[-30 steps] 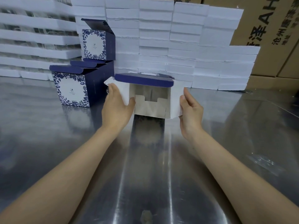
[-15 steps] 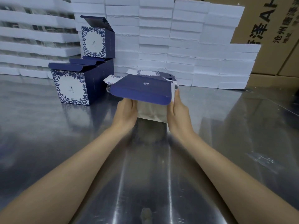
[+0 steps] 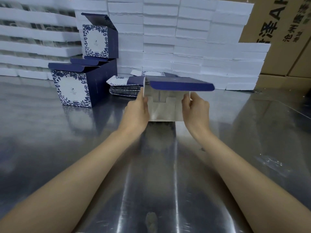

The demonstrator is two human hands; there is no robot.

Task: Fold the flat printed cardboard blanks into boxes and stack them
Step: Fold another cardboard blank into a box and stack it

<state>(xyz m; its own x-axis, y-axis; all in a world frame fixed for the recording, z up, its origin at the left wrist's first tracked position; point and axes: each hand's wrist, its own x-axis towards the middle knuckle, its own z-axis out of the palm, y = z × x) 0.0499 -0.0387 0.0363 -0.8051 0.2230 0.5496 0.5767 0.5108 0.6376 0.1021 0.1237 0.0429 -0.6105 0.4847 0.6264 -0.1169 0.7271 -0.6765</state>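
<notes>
We hold half-formed box [image 3: 165, 106] right of finished-box stack [image 3: 74, 86]: left hand [image 3: 136, 110], right hand [image 3: 196, 108] each curl grip round one side wall. Best practice: square walls before tucking navy lid flap [image 3: 181, 85].

Between your left hand [image 3: 136, 111] and right hand [image 3: 196, 108] is a half-folded box [image 3: 165, 106], open toward you, its navy flap on top. Flat blanks [image 3: 125, 86] lie just beyond your left hand, with folded boxes [image 3: 72, 86] stacked farther left.

We see navy boxes [image 3: 84, 84] with blue floral borders on white panels, white foam slabs [image 3: 185, 47], silver surface [image 3: 50, 140].
</notes>
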